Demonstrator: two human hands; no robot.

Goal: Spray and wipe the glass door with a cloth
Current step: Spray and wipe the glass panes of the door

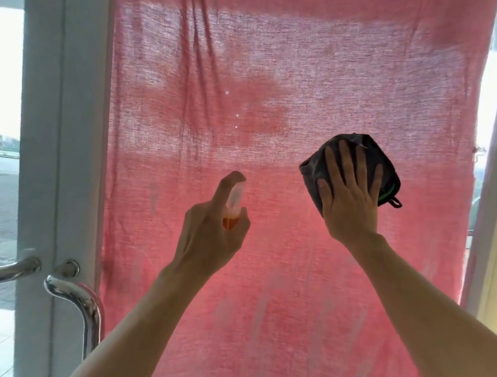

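Dark grey cloth [352,166], soft and pliable, is bunched against the glass door [263,267] right of frame centre, pressed flat under the right hand [350,196] with fingers spread. Spread pressure likely keeps it from slipping on the smooth pane. Left hand [211,233] at lower centre grips the small, light spray bottle [234,202], index finger on its nozzle.

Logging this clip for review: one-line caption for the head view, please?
Left hand grips a spray bottle while right hand presses a dark cloth on the pink-curtained glass door.
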